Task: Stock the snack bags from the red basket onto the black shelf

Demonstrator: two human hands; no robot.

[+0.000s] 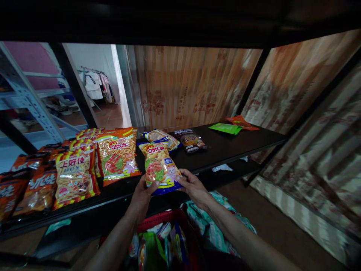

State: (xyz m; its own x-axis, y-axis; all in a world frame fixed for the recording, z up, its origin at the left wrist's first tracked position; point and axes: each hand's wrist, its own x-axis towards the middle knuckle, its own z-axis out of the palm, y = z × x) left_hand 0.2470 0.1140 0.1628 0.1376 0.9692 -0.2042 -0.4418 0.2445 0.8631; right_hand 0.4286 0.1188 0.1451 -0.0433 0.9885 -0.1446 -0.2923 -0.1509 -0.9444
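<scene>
Both my hands hold a blue and yellow snack bag (159, 166) by its lower corners at the front edge of the black shelf (225, 150). My left hand (143, 197) grips the bottom left corner, thumb on the front. My right hand (192, 187) pinches the bottom right corner. The bag stands nearly upright, leaning on the shelf. Just to its left lies an orange snack bag (117, 156) of the same brand.
Several orange, yellow and dark snack bags (75, 177) fill the shelf's left part. Behind lie a blue bag (162, 136), a dark packet (191, 141), a green packet (225, 128) and an orange one (241, 122). A red basket (166, 218) with packets sits below my arms.
</scene>
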